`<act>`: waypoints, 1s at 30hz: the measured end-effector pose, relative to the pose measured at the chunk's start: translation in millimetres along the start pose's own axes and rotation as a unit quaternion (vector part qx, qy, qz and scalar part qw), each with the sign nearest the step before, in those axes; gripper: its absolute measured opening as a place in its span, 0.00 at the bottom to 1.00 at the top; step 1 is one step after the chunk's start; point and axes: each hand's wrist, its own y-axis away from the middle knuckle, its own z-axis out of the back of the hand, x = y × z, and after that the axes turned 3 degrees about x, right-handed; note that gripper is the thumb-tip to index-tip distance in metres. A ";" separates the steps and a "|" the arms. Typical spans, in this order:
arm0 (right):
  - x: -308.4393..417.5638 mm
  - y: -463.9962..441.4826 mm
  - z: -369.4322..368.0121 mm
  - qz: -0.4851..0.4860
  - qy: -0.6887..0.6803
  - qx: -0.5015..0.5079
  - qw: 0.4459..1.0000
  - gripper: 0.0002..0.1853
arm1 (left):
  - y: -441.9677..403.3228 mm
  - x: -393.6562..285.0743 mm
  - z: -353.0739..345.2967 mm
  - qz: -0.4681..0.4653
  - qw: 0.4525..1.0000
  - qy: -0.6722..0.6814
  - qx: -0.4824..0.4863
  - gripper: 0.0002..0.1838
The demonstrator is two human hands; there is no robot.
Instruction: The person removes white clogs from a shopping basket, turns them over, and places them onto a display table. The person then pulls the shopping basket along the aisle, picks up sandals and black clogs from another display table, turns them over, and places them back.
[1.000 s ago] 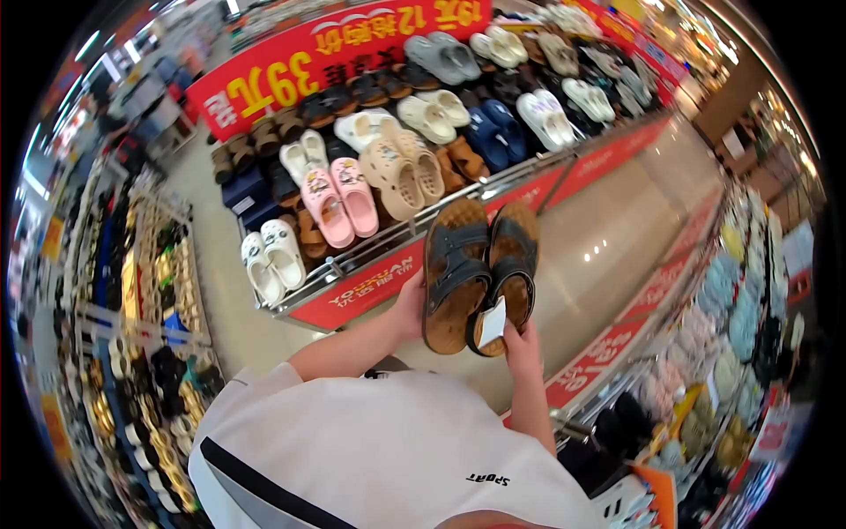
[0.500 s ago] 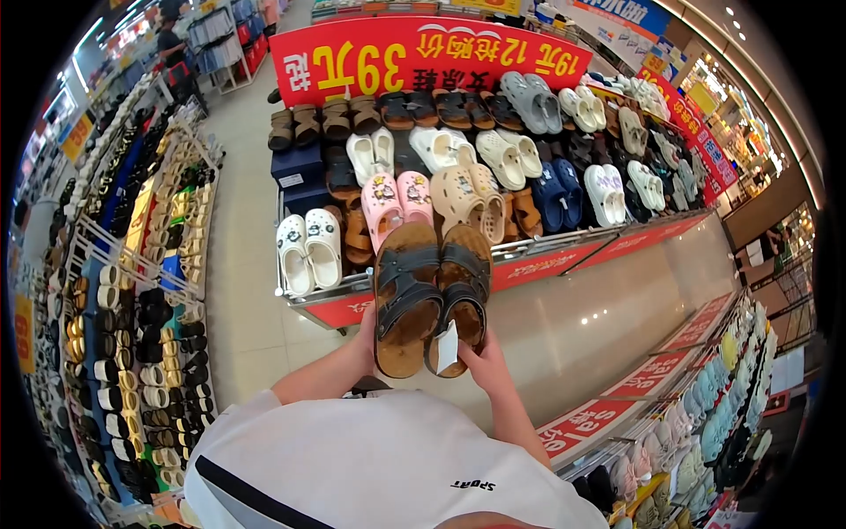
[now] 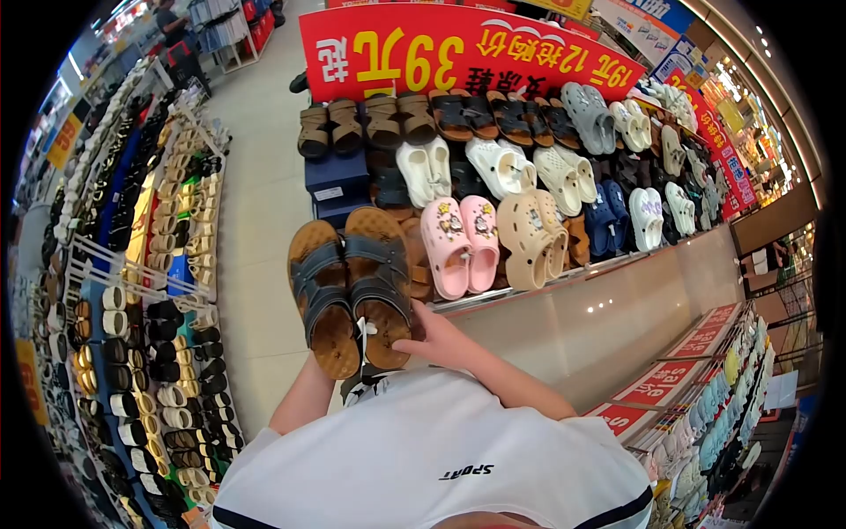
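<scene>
At the heel, pinches the right sandal (image 3: pixel 379 280) with the right hand (image 3: pixel 427 339), thumb on top; cannot tell the grip of the left hand (image 3: pixel 315 375), mostly hidden behind the left sandal (image 3: pixel 323 294). Holds the pair side by side, forward-left of the right hand, lengthwise away from the white shirt (image 3: pixel 414 432), toes toward blue boxes (image 3: pixel 344 172).

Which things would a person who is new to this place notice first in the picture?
Probably the big red sign with yellow figures, at top centre, would catch the eye first. Next come the dark-strapped sandals, held up left of centre, with the right hand on one of them. The pink clogs stand out to their right.
</scene>
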 end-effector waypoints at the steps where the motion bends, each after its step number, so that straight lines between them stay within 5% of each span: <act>1: 0.6 -13.5 -3.7 -0.007 -0.002 0.018 1.000 0.43 | 2.6 -10.4 6.8 -0.015 1.000 0.002 -0.007 0.29; 7: -7.5 -80.0 -24.8 0.059 0.036 0.065 0.995 0.38 | 15.7 -36.3 35.3 -0.081 0.995 0.026 -0.047 0.27; 10: 5.3 -93.5 -16.6 -0.009 0.041 0.152 0.988 0.35 | 24.4 -44.0 43.6 -0.100 0.992 0.035 -0.062 0.26; 14: 23.7 -117.6 25.9 0.025 0.161 0.248 0.955 0.28 | 28.6 -49.1 52.4 -0.117 0.989 0.048 -0.072 0.26; 17: -25.7 -158.9 75.7 0.127 0.279 0.097 0.947 0.20 | 28.3 -50.9 52.7 -0.131 0.988 0.045 -0.076 0.25; 20: -55.0 -199.6 140.3 0.084 0.393 -0.082 0.912 0.14 | 34.4 -47.2 53.6 -0.149 0.984 0.047 -0.084 0.24; 21: -68.8 -213.8 162.9 0.003 0.447 -0.092 0.890 0.17 | 36.5 -44.3 53.4 -0.157 0.983 0.045 -0.089 0.24; 25: -80.6 -235.7 187.1 -0.044 0.572 -0.126 0.809 0.22 | 43.4 -26.7 49.1 -0.196 0.973 0.048 -0.109 0.23; 30: -26.5 -223.1 159.1 0.284 0.402 0.001 0.870 0.16 | 31.1 -0.5 31.5 -0.245 0.961 0.039 -0.118 0.22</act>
